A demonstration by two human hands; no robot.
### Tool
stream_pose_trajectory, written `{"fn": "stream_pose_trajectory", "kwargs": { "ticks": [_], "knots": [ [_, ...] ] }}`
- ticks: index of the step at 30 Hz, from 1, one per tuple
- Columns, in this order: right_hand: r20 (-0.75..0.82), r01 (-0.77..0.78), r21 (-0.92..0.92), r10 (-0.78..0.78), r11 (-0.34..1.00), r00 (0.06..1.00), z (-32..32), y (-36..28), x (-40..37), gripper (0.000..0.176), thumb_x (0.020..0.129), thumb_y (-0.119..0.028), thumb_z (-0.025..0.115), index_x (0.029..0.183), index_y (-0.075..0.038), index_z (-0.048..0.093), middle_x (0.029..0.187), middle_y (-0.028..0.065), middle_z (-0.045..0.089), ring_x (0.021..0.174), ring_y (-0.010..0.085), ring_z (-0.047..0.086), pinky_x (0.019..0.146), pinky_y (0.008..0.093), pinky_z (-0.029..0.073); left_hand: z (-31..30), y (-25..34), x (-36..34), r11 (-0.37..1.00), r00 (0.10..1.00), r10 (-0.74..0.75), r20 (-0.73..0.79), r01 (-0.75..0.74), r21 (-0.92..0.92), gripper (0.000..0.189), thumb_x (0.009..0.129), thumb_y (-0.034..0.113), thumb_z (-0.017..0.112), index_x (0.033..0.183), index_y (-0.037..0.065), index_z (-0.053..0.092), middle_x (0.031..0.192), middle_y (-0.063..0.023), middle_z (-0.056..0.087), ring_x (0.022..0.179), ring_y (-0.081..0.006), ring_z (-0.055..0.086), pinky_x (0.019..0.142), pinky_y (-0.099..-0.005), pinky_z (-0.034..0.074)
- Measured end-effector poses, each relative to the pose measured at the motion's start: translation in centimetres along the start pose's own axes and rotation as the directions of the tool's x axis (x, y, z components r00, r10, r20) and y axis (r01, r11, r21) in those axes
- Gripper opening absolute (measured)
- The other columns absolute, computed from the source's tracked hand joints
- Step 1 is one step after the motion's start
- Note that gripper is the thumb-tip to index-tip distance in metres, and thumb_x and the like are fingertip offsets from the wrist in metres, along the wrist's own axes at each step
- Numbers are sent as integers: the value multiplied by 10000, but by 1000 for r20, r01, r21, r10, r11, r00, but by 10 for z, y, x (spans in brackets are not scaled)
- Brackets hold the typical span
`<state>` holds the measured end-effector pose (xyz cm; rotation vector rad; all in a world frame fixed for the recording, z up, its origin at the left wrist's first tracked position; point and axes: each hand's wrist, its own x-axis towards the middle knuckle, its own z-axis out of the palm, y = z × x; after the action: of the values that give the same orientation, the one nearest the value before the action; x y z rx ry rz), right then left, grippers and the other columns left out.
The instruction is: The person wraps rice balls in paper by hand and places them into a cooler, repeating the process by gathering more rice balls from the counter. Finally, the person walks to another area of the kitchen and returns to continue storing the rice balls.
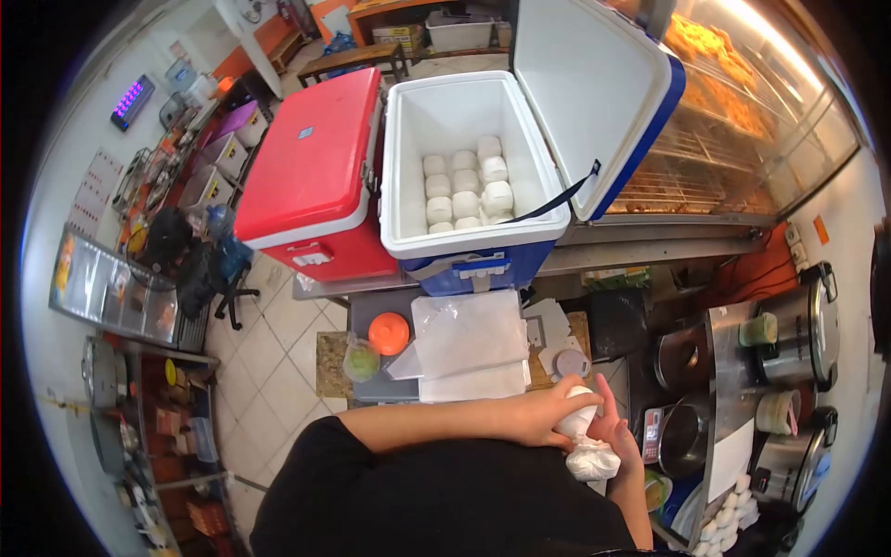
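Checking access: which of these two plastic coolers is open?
The blue and white plastic cooler: its white-lined lid stands raised, showing round white bundles inside. The red plastic cooler beside it is shut.

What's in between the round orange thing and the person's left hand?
White sheets lie between the round orange thing and the left hand, as the head view shows.

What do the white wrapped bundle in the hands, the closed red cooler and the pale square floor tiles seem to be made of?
White wrapped bundle: crinkled, slightly shiny wrapping, perhaps thin plastic film; contents hidden.
Closed red cooler: probably hard plastic, from its smooth, glossy, evenly coloured surface.
Pale square floor tiles: likely ceramic, with flat faces and straight joints.
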<state>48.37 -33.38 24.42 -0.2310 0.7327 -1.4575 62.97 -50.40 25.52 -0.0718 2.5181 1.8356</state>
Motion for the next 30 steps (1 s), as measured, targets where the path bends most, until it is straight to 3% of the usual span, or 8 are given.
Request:
{"fn": "stream_pose_trajectory", "kwargs": {
  "ticks": [4,8,10,13,16,20,24,30],
  "knots": [
    [94,-37,61,31,997,995,-4,-5,0,1189,792,-574,800,1627,-271,10,1578,259,259,1325,494,475,844,551,627,-32,12,-18,999,1000,7,24,-8,53,776,752,158,857,1412,114,451,1340,-202,427,1216,-422,535,1050,-440,474],
    [-31,101,27,-100,995,995,-4,-9,-20,1141,792,-590,788,1621,-221,96,1584,248,248,1313,518,478,803,604,623,-144,48,-43,985,961,116,-252,-79,152,865,724,194,892,1449,100,430,1387,-164,469,1284,-311,509,1090,-433,430],
    [-67,130,59,-126,990,990,-12,-6,-26,1137,795,-592,783,1618,-203,101,1577,251,253,1306,516,485,798,601,626,-209,72,-47,948,877,-251,-410,138,-287,921,744,176,875,1500,76,359,1340,-132,547,1271,-236,535,1075,-407,454],
    [-172,237,98,-218,967,961,-1,7,-34,1109,821,-603,755,1603,-138,121,1538,262,283,1255,494,534,794,582,632,-306,51,-11,932,823,-204,-530,330,152,912,723,113,860,1492,84,370,1224,-148,591,1190,-241,583,1003,-353,486],
    [-218,274,82,-251,958,943,-1,22,-37,997,898,-626,649,1603,-150,129,1514,249,363,1249,485,549,803,570,631,-348,-34,36,800,792,-473,-385,570,189,913,694,117,868,1471,75,391,1232,-177,585,1131,-287,607,950,-336,502],
    [-450,292,53,-238,955,861,-5,55,-56,681,992,-627,482,1418,-107,377,1239,199,553,1154,421,603,871,532,592,-351,-147,83,685,722,-673,-163,691,231,925,677,176,888,1455,42,405,1239,-193,579,1116,-293,614,817,-346,555],
    [-663,277,101,-143,956,735,26,61,-50,565,1031,-635,373,1181,-102,484,935,127,591,1006,347,641,898,502,553,-325,-219,109,650,628,-688,-364,756,77,958,645,219,898,1403,22,346,1225,-219,572,1068,-302,641,764,-368,582],
    [-748,390,171,-138,905,649,45,66,-35,571,1016,-668,372,1141,-123,489,926,110,589,950,315,646,852,506,570,-275,-235,109,715,562,-585,-585,697,-45,959,601,254,925,1342,18,363,1235,-267,583,1154,-342,597,973,-429,510]
  ]
}}
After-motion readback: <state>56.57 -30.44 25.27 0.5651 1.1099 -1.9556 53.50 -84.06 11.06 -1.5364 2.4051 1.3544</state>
